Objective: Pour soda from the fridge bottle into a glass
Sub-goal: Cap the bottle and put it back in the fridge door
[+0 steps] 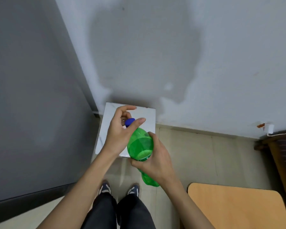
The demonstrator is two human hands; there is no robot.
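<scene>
A green plastic soda bottle with a blue cap is held in front of me, its neck tilted away and to the left. My right hand is wrapped around the bottle's middle. My left hand is at the neck, thumb and fingers curled around the blue cap. The cap sits on the bottle. A glass is not in view.
A small white marble-look table stands against the white wall below my hands. The grey fridge side fills the left. A wooden tabletop is at the lower right, and my shoes stand on the tiled floor.
</scene>
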